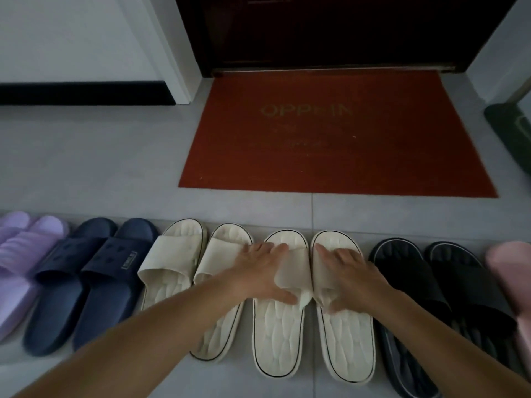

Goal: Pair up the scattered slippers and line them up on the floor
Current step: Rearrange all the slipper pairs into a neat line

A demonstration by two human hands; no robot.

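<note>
Cream slippers, four in a row on the grey floor [115,173], toes toward 12 o'clock. Two hands down on the middle pair. Left hand [260,271] flat on the strap of one cream slipper [277,320], fingers spread and fairly straight, thumb tucked at the strap's near edge; partly over the next cream slipper [221,285] at 9 o'clock too. Right hand [349,275] flat on the strap of the other cream slipper [349,337], fingers spread, thumb by the strap's near edge. Hands apart, one on each slipper. Hard to tell if the thumbs pinch the straps. These two slippers side by side, straps touching.

One more cream slipper [169,262] further toward 9 o'clock, just beside its partner. Then a dark blue pair [86,280], close together, tipped a little. Then a purple pair [20,254] at the far 9 o'clock edge, cut off by the frame.

Toward 3 o'clock, a black pair [436,285], just beside the right hand's slipper. Past it, a pink slipper [514,277], blurry and cut off at the edge.

Up at 12 o'clock, a red doormat [339,133] with faint letters, well apart from the row. Dark door [330,30] right behind it. White wall [71,35] with a black baseboard [83,93] at 10 o'clock. Something dark green [511,130] at 2 o'clock, hard to make out.
</note>
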